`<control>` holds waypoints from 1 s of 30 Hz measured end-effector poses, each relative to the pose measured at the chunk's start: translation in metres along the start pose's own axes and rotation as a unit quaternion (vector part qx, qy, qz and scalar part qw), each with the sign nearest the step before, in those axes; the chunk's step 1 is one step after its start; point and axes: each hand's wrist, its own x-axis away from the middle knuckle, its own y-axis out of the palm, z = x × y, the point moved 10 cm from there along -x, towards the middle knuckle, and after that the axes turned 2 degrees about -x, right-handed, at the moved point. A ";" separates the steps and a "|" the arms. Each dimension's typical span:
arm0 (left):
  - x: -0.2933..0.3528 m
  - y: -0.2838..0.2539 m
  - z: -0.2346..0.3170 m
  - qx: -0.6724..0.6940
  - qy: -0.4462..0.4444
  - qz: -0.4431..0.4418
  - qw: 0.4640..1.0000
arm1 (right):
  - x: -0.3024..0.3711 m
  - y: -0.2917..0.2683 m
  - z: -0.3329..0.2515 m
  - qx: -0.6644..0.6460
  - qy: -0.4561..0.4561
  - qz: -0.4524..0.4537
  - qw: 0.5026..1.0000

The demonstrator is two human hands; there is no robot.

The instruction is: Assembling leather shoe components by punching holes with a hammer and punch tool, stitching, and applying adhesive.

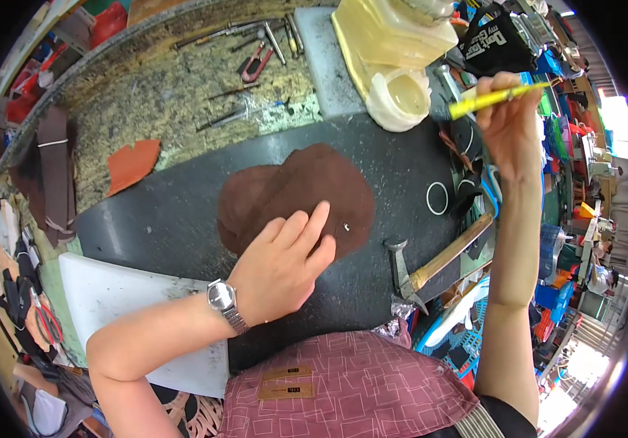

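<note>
Brown, rounded pieces of leather-like material [332, 182] lie overlapping on the black work surface in front of me. My left hand [277, 263], with a watch on its wrist, rests on their near side with its fingers spread. A small white speck shows on the brown material by the fingers. My right hand [507, 120] is raised at the upper right, its fingers closed around a yellow-handled brush [474, 104]. The brush's dark end points left, toward a cream glue pot [403, 98] crusted with dried glue. A small gap separates brush and pot.
A hammer [438, 263] with a wooden handle lies to the right, below a white ring [437, 198]. An orange-brown scrap [133, 166] sits at the left. Pliers [257, 62] and several thin tools lie at the back. A white board [131, 292] is at the near left.
</note>
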 end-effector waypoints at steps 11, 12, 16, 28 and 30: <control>-0.003 0.009 -0.003 -0.056 -0.016 -0.011 0.998 | 0.054 0.118 0.050 0.309 0.003 -0.122 0.943; -0.003 0.010 -0.003 -0.055 -0.016 -0.014 0.998 | 0.050 0.123 0.054 0.341 -0.002 -0.119 0.932; -0.002 0.011 -0.004 -0.043 -0.019 -0.012 0.999 | 0.043 0.136 0.060 0.377 0.025 -0.133 0.916; -0.003 0.011 -0.004 -0.047 -0.037 -0.019 0.998 | 0.106 0.088 0.056 0.281 0.034 -0.047 0.958; -0.004 0.010 -0.004 -0.039 -0.036 -0.021 0.998 | 0.119 0.081 0.050 0.245 0.051 -0.032 0.968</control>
